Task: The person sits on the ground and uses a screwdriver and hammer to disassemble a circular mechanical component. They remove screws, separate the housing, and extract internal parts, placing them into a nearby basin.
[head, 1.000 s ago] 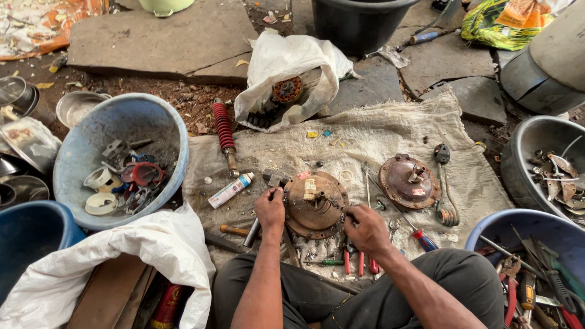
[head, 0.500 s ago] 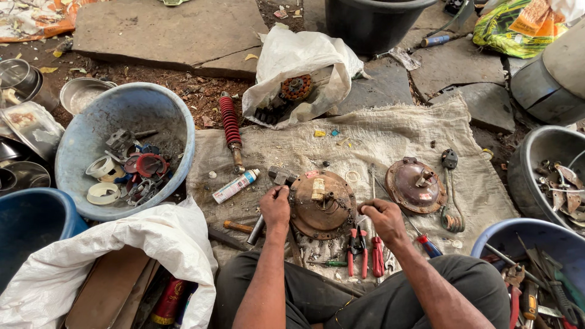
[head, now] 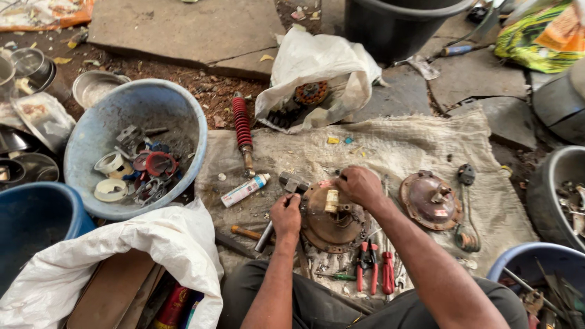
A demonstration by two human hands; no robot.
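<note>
A rusty round metal plate (head: pixel 329 228) lies on a burlap sack (head: pixel 402 146) in front of me, with a small cream cylinder (head: pixel 331 200) standing on it. My left hand (head: pixel 285 214) grips the plate's left edge, fingers curled. My right hand (head: pixel 359 186) is curled over the plate's far rim. A metal hammer (head: pixel 287 181) lies just left of the plate, its handle running under my left hand. A second rusty round cover (head: pixel 429 201) rests to the right.
A blue basin (head: pixel 177 116) of small parts stands at left beside a red coil spring (head: pixel 242 125) and a white tube (head: pixel 244 190). Red-handled pliers (head: pixel 365 268) and a screwdriver (head: pixel 388 274) lie near my knees. A white bag (head: pixel 317 67) and a black bucket (head: pixel 396 27) sit beyond.
My right hand has moved from the plate's near right side to its far rim. My left hand stays at the left edge. The view has shifted closer.
</note>
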